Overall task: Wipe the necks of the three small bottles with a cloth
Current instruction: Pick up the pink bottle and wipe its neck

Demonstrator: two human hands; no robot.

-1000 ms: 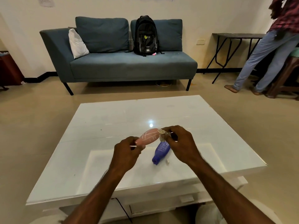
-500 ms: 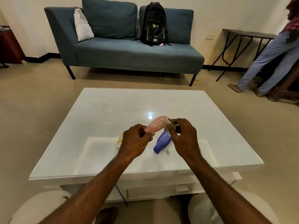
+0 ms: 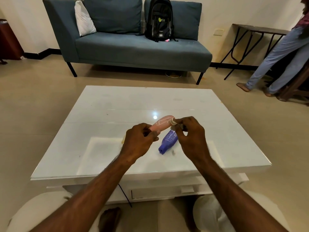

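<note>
Since prior frame: sofa and backpack sit higher in frame; my hands hold same pose at centre.

Left hand clamped round base end of pink bottle, held tilted above white table. Right hand pinches small cloth tight vs. bottle's upper end. Neck itself hidden by cloth. Blue bottle lies on table betw. both hands, below pink one. Yellowish item at left hand's left edge, mostly hidden; can't ID. Bystander's legs upper right.
</note>
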